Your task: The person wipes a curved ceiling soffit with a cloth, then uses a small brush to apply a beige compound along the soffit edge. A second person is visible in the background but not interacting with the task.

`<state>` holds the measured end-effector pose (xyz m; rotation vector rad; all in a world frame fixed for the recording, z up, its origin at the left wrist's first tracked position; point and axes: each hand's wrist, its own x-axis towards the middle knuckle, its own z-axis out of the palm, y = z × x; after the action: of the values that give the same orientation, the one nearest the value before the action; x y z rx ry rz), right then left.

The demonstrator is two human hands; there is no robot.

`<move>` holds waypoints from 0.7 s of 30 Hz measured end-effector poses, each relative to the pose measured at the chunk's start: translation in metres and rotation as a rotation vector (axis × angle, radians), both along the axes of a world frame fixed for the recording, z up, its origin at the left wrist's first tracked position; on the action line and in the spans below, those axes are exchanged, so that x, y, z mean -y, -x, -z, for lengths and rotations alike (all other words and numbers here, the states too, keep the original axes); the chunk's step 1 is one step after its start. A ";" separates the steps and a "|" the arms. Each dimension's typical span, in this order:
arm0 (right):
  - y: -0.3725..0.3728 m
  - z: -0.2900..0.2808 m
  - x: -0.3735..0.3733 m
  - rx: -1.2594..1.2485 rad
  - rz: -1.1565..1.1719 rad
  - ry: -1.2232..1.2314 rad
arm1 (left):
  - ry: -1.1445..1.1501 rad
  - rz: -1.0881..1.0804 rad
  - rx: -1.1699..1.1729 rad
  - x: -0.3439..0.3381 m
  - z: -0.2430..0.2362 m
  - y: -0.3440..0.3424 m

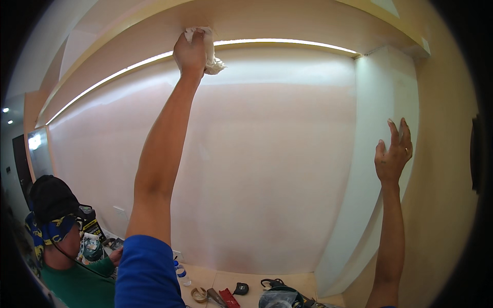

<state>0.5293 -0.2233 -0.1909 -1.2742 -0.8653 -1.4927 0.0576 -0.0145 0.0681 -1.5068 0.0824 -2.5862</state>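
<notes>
My left hand [189,53] is raised high and grips a crumpled white cloth [209,50], pressing it against the underside of a pale wooden ledge [287,20] above a lit strip. My left arm, in a blue sleeve, reaches up from the lower edge. My right hand [393,154] is held flat with its fingers apart against the white side wall [380,102] at the right. It holds nothing.
A wide pale wall [267,169] fills the middle. Another person in a green shirt and dark cap [56,215] crouches at the lower left. On the light floor [303,281] below lie a water bottle [181,273], a tape roll [198,294], a red tool [229,297] and dark bags.
</notes>
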 end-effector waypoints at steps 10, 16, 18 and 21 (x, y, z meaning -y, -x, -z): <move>0.010 0.003 0.005 -0.017 0.004 0.008 | -0.154 0.259 -0.061 0.044 0.001 0.003; 0.007 0.003 0.008 -0.029 0.018 0.002 | -0.150 0.416 -0.121 0.070 0.006 0.002; 0.008 0.004 0.010 -0.034 -0.022 0.012 | -0.141 0.458 -0.140 0.086 0.010 0.002; 0.007 0.007 0.010 -0.026 -0.040 0.008 | -0.137 0.475 -0.132 0.097 0.015 -0.001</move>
<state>0.5225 -0.2334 -0.1976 -1.2724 -0.8755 -1.4403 0.0582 -0.1115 0.0534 -1.7794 0.6976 -2.7391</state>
